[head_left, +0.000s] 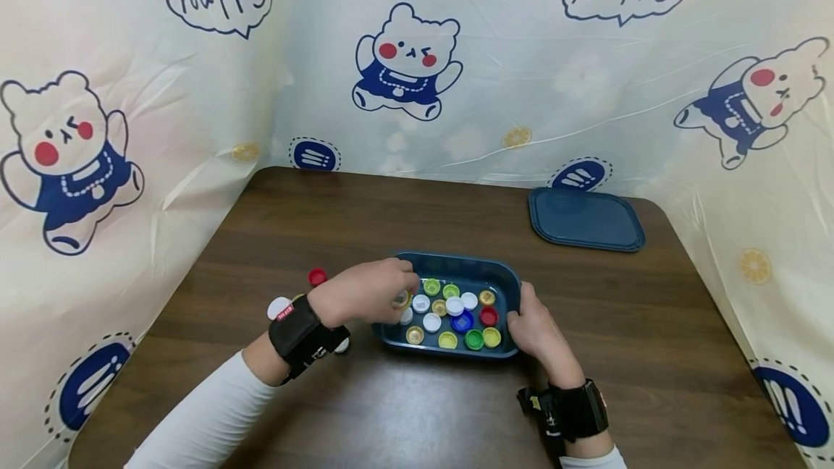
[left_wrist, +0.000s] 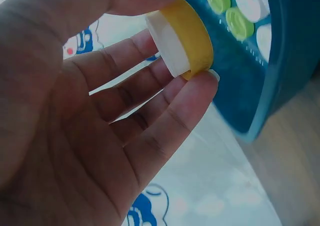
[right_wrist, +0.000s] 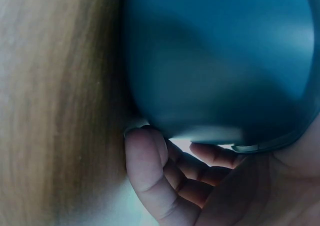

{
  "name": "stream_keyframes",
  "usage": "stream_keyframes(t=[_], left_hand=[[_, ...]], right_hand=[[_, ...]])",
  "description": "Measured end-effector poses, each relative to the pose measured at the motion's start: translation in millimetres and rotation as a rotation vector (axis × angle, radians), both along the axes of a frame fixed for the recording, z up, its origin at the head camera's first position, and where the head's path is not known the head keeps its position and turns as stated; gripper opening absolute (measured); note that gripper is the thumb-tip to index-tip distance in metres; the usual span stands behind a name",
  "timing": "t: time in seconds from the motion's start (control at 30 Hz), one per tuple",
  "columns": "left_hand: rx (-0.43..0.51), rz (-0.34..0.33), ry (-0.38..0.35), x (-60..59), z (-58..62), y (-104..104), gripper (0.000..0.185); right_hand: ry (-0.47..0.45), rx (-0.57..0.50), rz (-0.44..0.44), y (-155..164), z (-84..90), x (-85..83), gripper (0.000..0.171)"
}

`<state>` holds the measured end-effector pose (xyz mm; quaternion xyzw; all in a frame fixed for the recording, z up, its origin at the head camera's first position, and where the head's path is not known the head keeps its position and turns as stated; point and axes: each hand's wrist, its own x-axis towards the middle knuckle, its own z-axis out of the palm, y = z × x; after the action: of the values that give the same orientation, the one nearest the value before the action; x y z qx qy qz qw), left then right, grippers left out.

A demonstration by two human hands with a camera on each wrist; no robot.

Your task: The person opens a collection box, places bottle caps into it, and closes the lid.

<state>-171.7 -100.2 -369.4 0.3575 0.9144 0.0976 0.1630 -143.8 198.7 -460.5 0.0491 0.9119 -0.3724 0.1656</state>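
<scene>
A dark blue tray (head_left: 469,260) stands on the brown table and holds several bottle caps in white, yellow, green, red, blue and gold. My left hand (head_left: 405,295) hovers over the tray's left end. In the left wrist view this hand (left_wrist: 195,51) pinches a yellow cap (left_wrist: 192,33) stacked against a white cap (left_wrist: 167,43) between thumb and fingertips, just beside the tray (left_wrist: 280,61). My right hand (head_left: 529,324) grips the tray's right end. In the right wrist view its fingers (right_wrist: 150,171) curl under the tray's wall (right_wrist: 220,61).
A matching blue lid (head_left: 585,219) lies flat at the back right of the table. A red cap (head_left: 317,276) and a white cap (head_left: 279,307) lie loose on the table left of the tray, near my left wrist. Printed curtains close in the back and sides.
</scene>
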Motion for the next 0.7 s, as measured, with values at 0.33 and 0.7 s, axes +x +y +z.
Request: stream_keyframes(t=[0.33, 0.7], left_hand=[[-0.047, -0.066, -0.106, 2.8, -17.8, 12, 0.032], [-0.116, -0.069, -0.115, -2.8, -32.5, 12, 0.022]], right_hand=[[0.004, -0.004, -0.002, 0, 1.3, 0.5, 0.054], [0.006, -0.005, -0.003, 0, 1.2, -0.1, 0.054]])
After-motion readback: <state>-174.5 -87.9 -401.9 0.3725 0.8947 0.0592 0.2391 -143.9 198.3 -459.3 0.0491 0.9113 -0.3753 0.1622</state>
